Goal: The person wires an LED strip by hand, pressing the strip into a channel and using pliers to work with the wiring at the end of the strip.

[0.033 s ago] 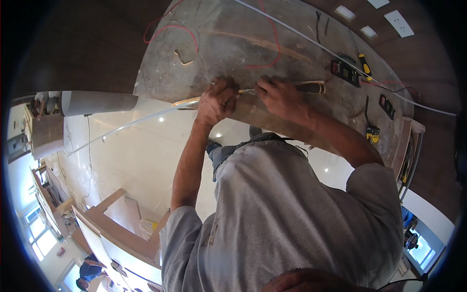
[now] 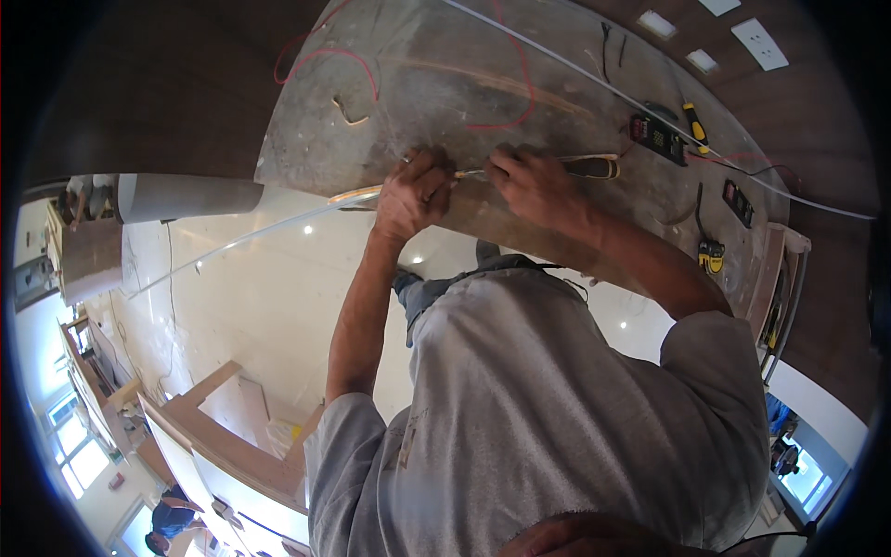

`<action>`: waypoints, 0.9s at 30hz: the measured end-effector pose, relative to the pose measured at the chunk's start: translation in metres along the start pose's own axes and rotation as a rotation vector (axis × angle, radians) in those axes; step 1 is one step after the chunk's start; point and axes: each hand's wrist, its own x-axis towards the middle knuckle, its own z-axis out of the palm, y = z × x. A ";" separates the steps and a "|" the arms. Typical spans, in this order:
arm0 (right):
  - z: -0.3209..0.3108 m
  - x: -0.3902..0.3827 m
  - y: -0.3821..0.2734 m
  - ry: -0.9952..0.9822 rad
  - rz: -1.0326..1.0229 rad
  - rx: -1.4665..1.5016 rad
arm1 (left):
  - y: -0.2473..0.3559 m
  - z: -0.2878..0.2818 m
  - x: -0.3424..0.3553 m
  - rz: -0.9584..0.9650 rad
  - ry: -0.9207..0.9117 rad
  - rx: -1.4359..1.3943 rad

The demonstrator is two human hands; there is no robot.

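Note:
My left hand (image 2: pixel 415 197), a ring on one finger, is closed around a long pale flexible strip with a yellow-orange band (image 2: pixel 357 195). Its thin pale tail (image 2: pixel 223 249) runs down to the left over the floor. My right hand (image 2: pixel 536 188) is closed in a pinch close by, over the near edge of the worktop. Between the hands shows a short yellow and silvery piece (image 2: pixel 471 174); what my right fingers grip is hidden. Just right of that hand is a black handle with yellow trim (image 2: pixel 594 168); whether it joins the silvery piece, I cannot tell.
On the grey worktop (image 2: pixel 436 88) are red wires (image 2: pixel 532 84), a yellow wire scrap (image 2: pixel 351 113), a yellow-black screwdriver (image 2: pixel 696 128), dark packages (image 2: pixel 657 139) and a tape measure (image 2: pixel 711 257). A long pale strip (image 2: pixel 575 67) crosses its far side. Another person (image 2: pixel 172 518) is at lower left.

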 end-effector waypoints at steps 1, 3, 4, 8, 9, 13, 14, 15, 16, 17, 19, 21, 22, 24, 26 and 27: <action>0.004 0.000 0.001 0.035 -0.011 0.011 | 0.002 0.000 0.000 -0.008 0.021 -0.016; 0.015 -0.002 0.013 0.039 -0.015 0.079 | 0.007 -0.001 0.003 -0.007 0.044 -0.033; 0.019 -0.005 0.018 0.040 -0.021 0.154 | 0.011 -0.002 0.002 -0.019 0.053 0.032; 0.015 -0.004 0.026 0.084 0.085 0.192 | 0.019 -0.005 -0.009 -0.067 0.133 0.188; 0.005 0.002 0.026 0.081 0.158 0.186 | 0.016 -0.004 -0.012 -0.070 0.128 0.189; 0.015 0.019 0.062 0.213 0.136 0.056 | 0.001 0.004 -0.017 -0.047 0.141 0.191; 0.019 0.023 0.069 0.218 0.141 0.056 | 0.000 0.004 -0.015 -0.049 0.126 0.182; 0.023 0.027 0.073 0.161 0.177 0.017 | 0.000 0.004 -0.013 -0.043 0.122 0.183; 0.027 0.028 0.076 0.104 0.213 -0.022 | 0.001 0.004 -0.012 -0.038 0.122 0.157; 0.026 0.030 0.071 0.107 0.213 -0.019 | 0.002 0.004 -0.012 -0.040 0.123 0.132; 0.018 0.033 0.045 0.253 0.157 -0.039 | 0.002 0.001 -0.012 -0.071 0.103 0.116; 0.019 0.031 0.016 0.229 0.112 0.104 | 0.004 -0.001 -0.011 -0.104 0.083 0.097; 0.022 0.031 0.007 0.201 0.068 0.244 | 0.004 -0.002 -0.009 -0.104 0.079 0.077; 0.037 0.037 -0.006 0.179 0.085 0.412 | 0.004 -0.003 -0.009 -0.103 0.071 0.060; 0.044 0.039 -0.012 0.155 0.101 0.582 | 0.005 -0.005 -0.010 -0.103 0.086 0.030; 0.046 0.040 -0.014 0.151 0.137 0.609 | 0.005 -0.008 -0.011 -0.105 0.084 0.032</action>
